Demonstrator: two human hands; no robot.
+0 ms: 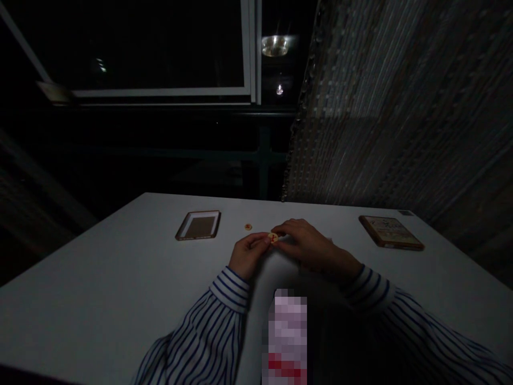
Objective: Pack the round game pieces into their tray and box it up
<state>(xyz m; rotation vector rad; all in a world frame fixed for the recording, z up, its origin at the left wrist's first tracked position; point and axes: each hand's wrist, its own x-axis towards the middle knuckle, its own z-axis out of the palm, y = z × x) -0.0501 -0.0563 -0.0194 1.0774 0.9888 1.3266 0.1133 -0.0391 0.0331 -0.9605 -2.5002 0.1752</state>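
Between my two hands, above the white table (168, 299), is a small round Chinese chess piece (273, 237) with a red character facing me. My left hand (247, 256) pinches its left edge between thumb and fingers. From the other side, the thumb and curled fingers of my right hand (306, 243) close on its right edge. A second Chinese chess piece (248, 227) with a red mark lies flat on the table, just beyond my left hand. Something pale shows partly behind my right hand, too hidden to name.
An open shallow box (188, 237) lies at the left, its inside brown and white. On the right sits a flat box (390, 232) with writing on top. A small dark square (405, 213) lies near the far right corner. A bead curtain (360, 117) hangs behind the table.
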